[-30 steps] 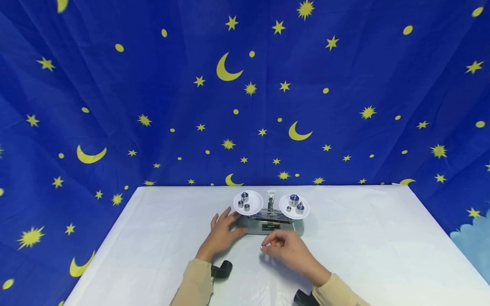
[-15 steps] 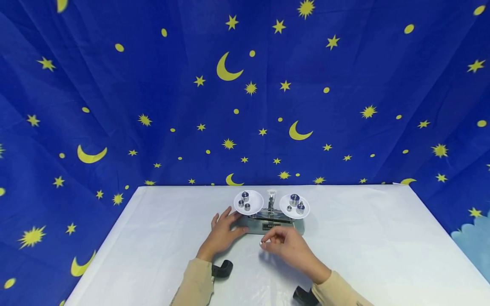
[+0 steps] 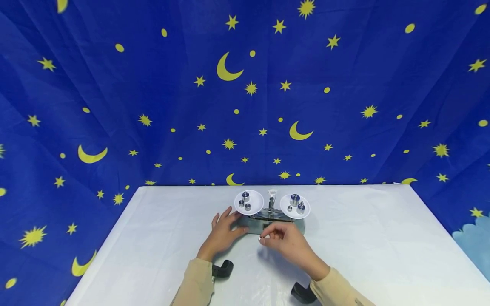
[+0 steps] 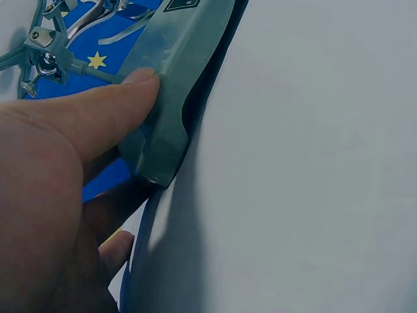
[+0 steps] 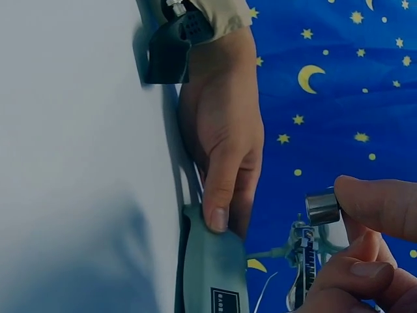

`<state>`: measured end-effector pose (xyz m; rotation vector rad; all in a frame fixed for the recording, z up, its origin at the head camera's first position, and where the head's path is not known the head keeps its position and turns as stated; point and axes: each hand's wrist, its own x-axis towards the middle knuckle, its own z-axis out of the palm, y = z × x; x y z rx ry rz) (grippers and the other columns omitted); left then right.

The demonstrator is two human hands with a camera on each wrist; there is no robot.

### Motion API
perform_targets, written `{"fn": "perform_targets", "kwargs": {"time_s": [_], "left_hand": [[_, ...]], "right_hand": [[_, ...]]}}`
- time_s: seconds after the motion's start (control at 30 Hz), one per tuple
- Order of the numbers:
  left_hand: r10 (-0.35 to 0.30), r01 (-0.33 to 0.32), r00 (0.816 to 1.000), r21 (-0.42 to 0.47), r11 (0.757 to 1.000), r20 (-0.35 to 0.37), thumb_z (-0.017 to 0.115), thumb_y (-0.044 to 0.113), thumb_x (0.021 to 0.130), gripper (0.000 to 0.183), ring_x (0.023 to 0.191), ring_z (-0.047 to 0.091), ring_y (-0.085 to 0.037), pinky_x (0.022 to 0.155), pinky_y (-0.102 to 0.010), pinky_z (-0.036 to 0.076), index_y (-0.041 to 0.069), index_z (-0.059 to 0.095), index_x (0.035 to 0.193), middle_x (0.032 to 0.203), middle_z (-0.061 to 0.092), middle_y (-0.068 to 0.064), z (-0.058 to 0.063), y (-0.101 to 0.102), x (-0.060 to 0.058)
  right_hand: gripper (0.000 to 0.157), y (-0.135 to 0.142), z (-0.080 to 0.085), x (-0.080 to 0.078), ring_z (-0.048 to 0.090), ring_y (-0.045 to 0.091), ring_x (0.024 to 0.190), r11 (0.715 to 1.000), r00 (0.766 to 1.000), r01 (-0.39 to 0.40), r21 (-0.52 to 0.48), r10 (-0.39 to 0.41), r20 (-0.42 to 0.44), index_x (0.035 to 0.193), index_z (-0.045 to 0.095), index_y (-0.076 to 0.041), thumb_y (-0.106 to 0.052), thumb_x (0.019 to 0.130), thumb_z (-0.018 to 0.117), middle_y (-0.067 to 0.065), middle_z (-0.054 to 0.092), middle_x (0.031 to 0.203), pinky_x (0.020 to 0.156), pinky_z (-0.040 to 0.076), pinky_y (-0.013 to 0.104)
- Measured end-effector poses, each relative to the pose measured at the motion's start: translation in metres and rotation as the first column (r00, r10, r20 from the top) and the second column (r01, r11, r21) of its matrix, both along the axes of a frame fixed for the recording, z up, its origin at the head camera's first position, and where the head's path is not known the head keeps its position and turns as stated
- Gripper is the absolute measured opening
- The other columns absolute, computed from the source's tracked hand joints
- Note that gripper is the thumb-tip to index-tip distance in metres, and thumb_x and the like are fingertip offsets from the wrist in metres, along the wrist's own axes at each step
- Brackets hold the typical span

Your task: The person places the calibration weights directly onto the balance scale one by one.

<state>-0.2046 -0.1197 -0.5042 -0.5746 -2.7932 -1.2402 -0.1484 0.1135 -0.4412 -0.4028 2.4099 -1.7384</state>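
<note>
A grey-green balance scale [image 3: 253, 228] stands near the table's back edge. My left hand [image 3: 222, 236] holds the left end of its base, the thumb on top and the fingers at the far side in the left wrist view. Just in front of the base, my right hand [image 3: 289, 246] pinches a small cylindrical metal weight [image 5: 323, 207] between thumb and forefinger, above the table. The left white pan [image 3: 257, 203] bears 3 metal weights. On the right white pan [image 3: 285, 204] are 3 more, of differing sizes. My right hand covers part of the label on the base.
A white-covered table [image 3: 367, 238] extends around the scale. Blue cloth [image 3: 183, 106] with yellow moons and stars hangs behind it. Black wrist-camera mounts [image 3: 223, 269] stick out beside both sleeves.
My right hand has moved slightly up and toward the scale's base, the pinched weight with it. My left hand stays on the base, and the weights on the pans stand as before.
</note>
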Motion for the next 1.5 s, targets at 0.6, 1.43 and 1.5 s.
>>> {"fn": "perform_targets", "kwargs": {"time_s": [0.6,1.43,1.5], "left_hand": [[-0.004,0.004,1.0,0.014,1.0,-0.008,0.073,0.03,0.09,0.053,0.145,0.031,-0.045,0.115,-0.069,0.004,0.004,0.062,0.136,0.141,0.059,-0.014,0.001,0.0,0.0],[0.0,0.0,1.0,0.015,1.0,0.03,0.073,0.031,0.091,0.055,0.147,0.029,-0.042,0.116,-0.067,0.002,0.005,0.06,0.138,0.144,0.057,-0.012,0.001,0.001,-0.001],[-0.001,0.0,1.0,0.017,1.0,0.03,0.073,0.031,0.091,0.055,0.147,0.029,-0.042,0.116,-0.067,0.002,0.004,0.06,0.138,0.144,0.057,-0.012,0.001,0.001,-0.001]], "right_hand": [[0.012,-0.007,0.009,-0.004,0.045,0.007,0.057,0.999,0.999,0.045,-0.009,-0.045,-0.012,0.089,0.074,-0.007,-0.011,0.081,0.081,-0.001,0.054,0.069,0.05,0.035,0.018],[0.007,-0.015,0.015,-0.012,0.046,0.009,0.057,0.994,0.989,0.104,-0.037,-0.108,-0.099,0.086,0.076,-0.01,-0.007,0.081,0.08,-0.002,0.054,0.066,0.051,0.035,0.018],[0.008,-0.015,0.016,-0.012,0.045,0.009,0.057,0.993,0.989,0.11,-0.037,-0.113,-0.101,0.087,0.076,-0.011,-0.006,0.081,0.079,-0.002,0.053,0.065,0.051,0.035,0.018]]}}
